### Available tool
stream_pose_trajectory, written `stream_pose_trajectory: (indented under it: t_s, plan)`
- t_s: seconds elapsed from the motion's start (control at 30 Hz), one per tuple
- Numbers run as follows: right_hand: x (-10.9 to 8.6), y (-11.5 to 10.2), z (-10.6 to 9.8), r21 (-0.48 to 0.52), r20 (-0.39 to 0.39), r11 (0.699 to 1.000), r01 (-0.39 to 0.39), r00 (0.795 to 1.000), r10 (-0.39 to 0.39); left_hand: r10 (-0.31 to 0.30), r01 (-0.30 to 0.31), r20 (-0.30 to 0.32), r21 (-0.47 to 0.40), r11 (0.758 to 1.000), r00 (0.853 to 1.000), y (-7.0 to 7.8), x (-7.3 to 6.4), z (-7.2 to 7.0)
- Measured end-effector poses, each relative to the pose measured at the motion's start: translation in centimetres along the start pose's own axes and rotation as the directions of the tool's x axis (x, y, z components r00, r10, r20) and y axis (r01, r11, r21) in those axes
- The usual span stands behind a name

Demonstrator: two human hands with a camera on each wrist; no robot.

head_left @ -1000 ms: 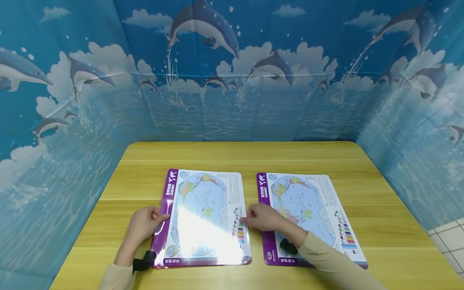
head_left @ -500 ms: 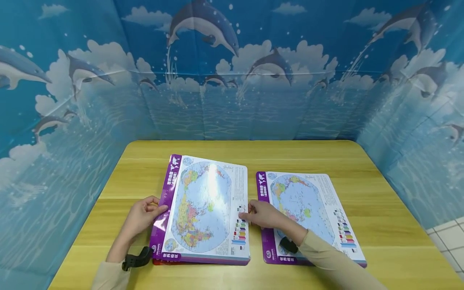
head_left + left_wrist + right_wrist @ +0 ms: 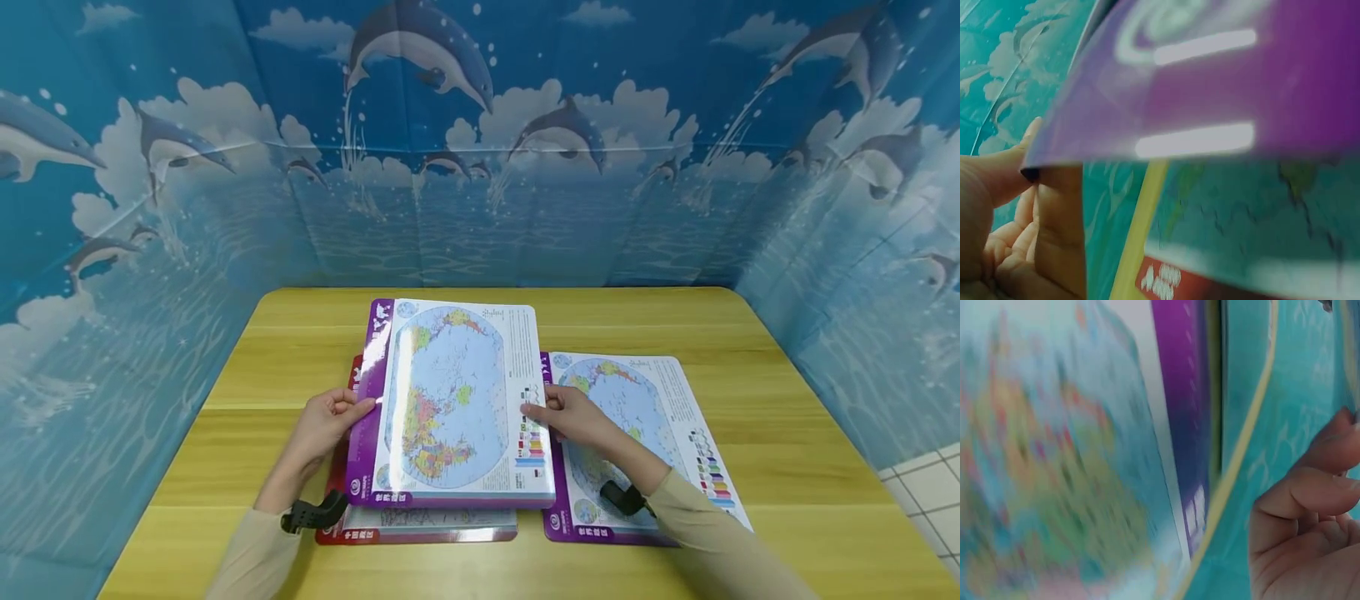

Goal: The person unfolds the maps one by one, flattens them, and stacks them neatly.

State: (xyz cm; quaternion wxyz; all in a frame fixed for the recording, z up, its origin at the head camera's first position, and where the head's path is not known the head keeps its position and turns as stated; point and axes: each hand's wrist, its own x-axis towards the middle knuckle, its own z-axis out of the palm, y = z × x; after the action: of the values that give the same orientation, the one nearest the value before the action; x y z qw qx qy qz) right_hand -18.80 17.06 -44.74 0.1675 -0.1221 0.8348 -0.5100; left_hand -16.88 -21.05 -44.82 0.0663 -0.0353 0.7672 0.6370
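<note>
A glossy purple-bordered world map sheet (image 3: 450,392) is raised above the table between both hands. My left hand (image 3: 318,429) pinches its left edge, thumb on top; the left wrist view shows the purple border (image 3: 1210,94) between thumb and fingers. At the right edge, my right hand (image 3: 581,421) pinches the sheet with its thumb over the printed face. Beneath the raised sheet lies a red-bordered map sheet (image 3: 450,533), mostly covered. A second purple-bordered world map (image 3: 660,400) lies flat to the right, partly under my right hand and forearm.
The yellow wood-grain table (image 3: 795,467) carries the maps. A blue dolphin-printed curtain (image 3: 480,217) stands along its back and sides. White floor tiles (image 3: 930,508) show at the far right.
Both hands have lifted the left purple map and carried it up and to the right. The red-bordered map below has come into view, and the raised map now overlaps the right one.
</note>
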Motion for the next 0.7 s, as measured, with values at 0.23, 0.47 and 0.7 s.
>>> stream_pose_trajectory:
  t_s: [0.23, 0.47, 0.7]
  plan:
    - [0.1, -0.6, -3.2, 0.084, -0.100, 0.996, 0.014, 0.995, -0.006, 0.025, -0.025, -0.017, 0.020, 1.000, 1.000, 1.6, 2.2, 1.9]
    - [0.8, -0.7, -4.8, 0.123, -0.164, 0.992, 0.033, 0.986, -0.012, 0.103, -0.104, -0.020, -0.057, 0.993, 0.994, 2.5, 4.1, 3.0]
    - [1.1, -0.3, -5.3, 0.059, -0.223, 0.998, -0.016, 0.974, 0.029, 0.134, -0.137, -0.041, -0.087, 0.987, 0.990, 2.7, 4.5, 3.4]
